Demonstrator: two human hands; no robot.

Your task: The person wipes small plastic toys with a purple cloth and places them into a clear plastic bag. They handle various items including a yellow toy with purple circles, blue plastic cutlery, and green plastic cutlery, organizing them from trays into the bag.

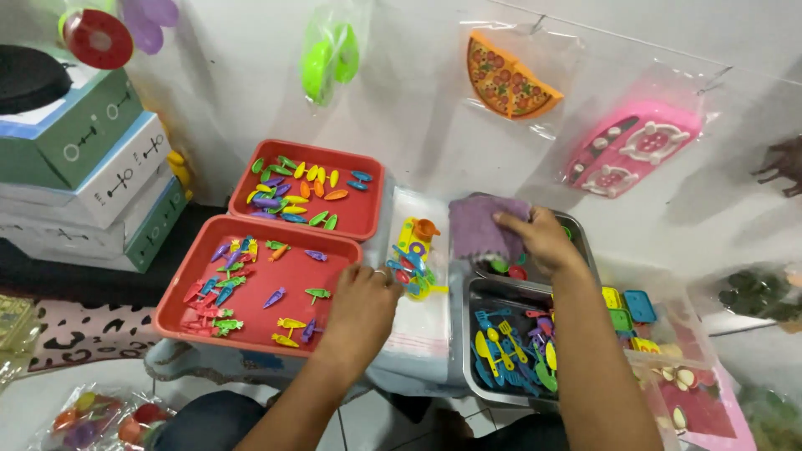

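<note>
My left hand [363,302] rests at the right rim of the near red tray [251,330], its fingers touching a colourful plastic toy set [413,259] that lies on a clear plastic bag [422,321]. My right hand [539,238] grips a purple cloth [483,225] over the far metal tray [578,230], which holds a few small round toy pieces. The near metal tray [468,351] under my right forearm holds several blue, yellow and green toy utensils [510,351].
A second red tray [368,221] of small colourful pieces sits behind the first. Stacked boxes [92,167] stand at left. Bagged toys hang on the wall: a pizza [505,79], a pink stove [631,146], green items [330,54]. A clear container [689,384] of toy food is at right.
</note>
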